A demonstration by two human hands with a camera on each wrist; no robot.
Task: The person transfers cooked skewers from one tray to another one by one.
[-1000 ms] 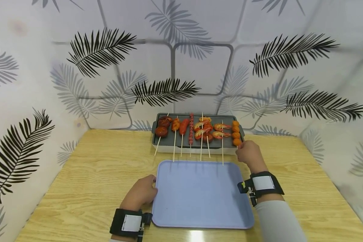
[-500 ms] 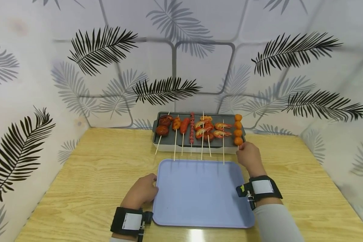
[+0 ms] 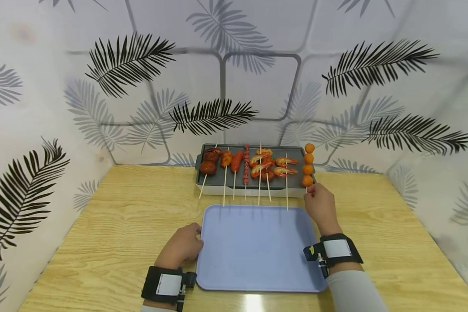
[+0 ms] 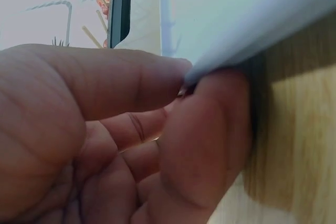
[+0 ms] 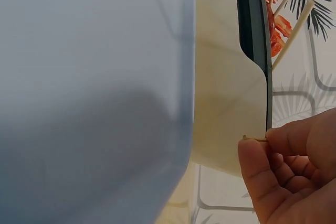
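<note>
My left hand point(image 3: 181, 248) pinches the left rim of a pale blue tray point(image 3: 261, 249), thumb on top and fingers below, as the left wrist view shows. At the right end of the grill my right hand point(image 3: 320, 207) pinches the bare stick of a skewer of orange balls point(image 3: 308, 164). In the right wrist view the stick's end point(image 5: 245, 138) pokes out between thumb and forefinger. The balls stand in a line above the hand and overlap the grill's right edge in the head view.
Behind the tray stands a long grill with a dark plate point(image 3: 277, 184). On it lie several skewers: shrimp point(image 3: 286, 171), a thin pink-red meat skewer point(image 3: 246, 164), a red sausage point(image 3: 237, 161) and brown pieces point(image 3: 208, 167). Their sticks jut toward the tray. A patterned wall point(image 3: 203, 78) rises behind.
The skewer of orange balls has come up off the grill plate, its balls now higher and slightly farther right. My left hand keeps its place on the tray rim.
</note>
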